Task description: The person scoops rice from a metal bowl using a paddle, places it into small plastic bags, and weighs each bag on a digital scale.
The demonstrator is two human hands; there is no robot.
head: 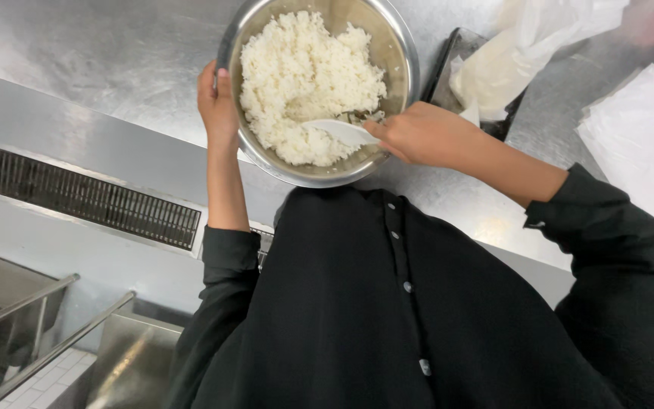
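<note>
two hands at a steel bowl [399, 53] of white rice [304, 76] on a steel counter [115, 53]. left hand [217, 106] gripping the bowl's near-left rim, fingers [222, 79] curled over the edge. right hand [421, 135] closed round a white paddle [342, 132], blade dug into the rice at the bowl's near side. beyond the bowl, to the right: dark tray [448, 68] under a white plastic bag [524, 45], stacked white sheets [637, 136].
</note>
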